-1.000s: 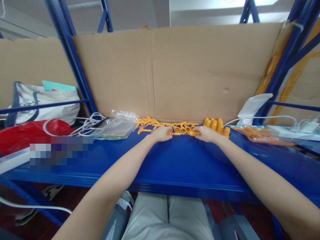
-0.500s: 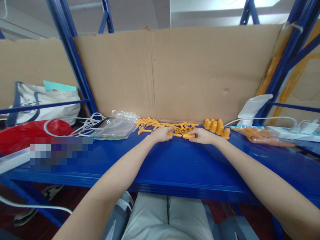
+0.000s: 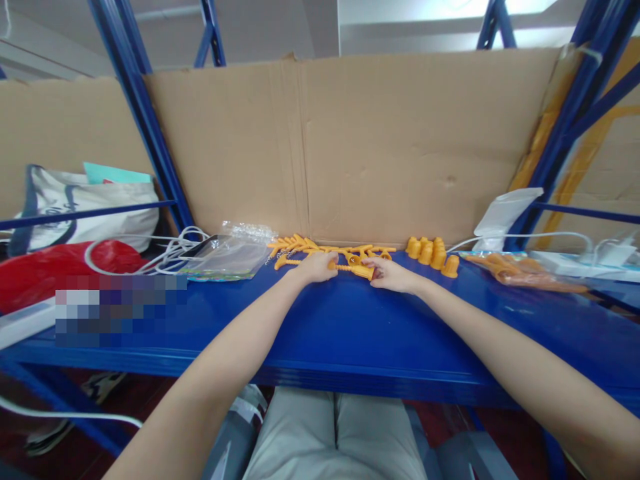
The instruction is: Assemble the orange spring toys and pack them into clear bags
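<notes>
On the blue shelf, my left hand is closed on one end of a thin orange threaded rod. My right hand is closed on an orange cap at the rod's other end. Just behind my hands lies a row of several orange T-shaped parts. A cluster of orange cone-shaped caps stands to the right of my right hand.
A cardboard sheet backs the shelf. At the left lie clear plastic bags, white cables, a red bag and a white tote. At the right are a bag of orange parts and white chargers.
My right hand has slid left, away from the cone caps, bringing the orange cap closer to my left hand. The left hand has barely moved.
</notes>
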Motion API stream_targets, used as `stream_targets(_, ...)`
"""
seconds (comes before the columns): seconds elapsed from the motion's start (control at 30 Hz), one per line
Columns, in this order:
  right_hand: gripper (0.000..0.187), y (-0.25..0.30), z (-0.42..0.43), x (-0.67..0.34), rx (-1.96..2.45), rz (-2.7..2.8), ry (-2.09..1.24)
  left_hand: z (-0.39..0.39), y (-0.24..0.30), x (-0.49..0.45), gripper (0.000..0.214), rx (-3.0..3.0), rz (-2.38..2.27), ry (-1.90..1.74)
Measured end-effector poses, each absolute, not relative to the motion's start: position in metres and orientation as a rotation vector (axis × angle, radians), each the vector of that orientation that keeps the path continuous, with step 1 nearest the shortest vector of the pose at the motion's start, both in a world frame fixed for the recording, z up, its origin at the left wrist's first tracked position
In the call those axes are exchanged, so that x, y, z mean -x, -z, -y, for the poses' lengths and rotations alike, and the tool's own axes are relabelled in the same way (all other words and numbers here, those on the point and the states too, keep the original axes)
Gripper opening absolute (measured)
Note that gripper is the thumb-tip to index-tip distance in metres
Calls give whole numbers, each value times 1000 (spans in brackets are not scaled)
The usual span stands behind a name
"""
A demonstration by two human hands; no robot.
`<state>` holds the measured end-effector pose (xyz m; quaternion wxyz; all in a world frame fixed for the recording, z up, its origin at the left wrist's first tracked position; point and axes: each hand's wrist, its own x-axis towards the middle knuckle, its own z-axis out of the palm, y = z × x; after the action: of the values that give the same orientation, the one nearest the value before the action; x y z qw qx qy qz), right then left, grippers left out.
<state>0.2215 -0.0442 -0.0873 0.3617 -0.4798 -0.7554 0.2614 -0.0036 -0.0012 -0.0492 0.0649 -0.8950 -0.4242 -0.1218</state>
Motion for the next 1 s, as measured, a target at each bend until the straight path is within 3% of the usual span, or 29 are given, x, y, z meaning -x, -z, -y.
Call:
stream_targets(0.27,38,85,39,-235,1207,1602,-1065,4,47,2,30,2684,1266,364)
stream_targets(0.57,34,76,48,-231,1297,1494,-1041,5,48,0,34,2650,1293,438)
stream_targets(0.77,48,69,54,-239,1275,1578,-1082,6,48,-2,32,2649,1295,469)
stream_targets(1.0,33,68,52,-243,1293,1679,-950,9,49,-4,31,2684,1278,512)
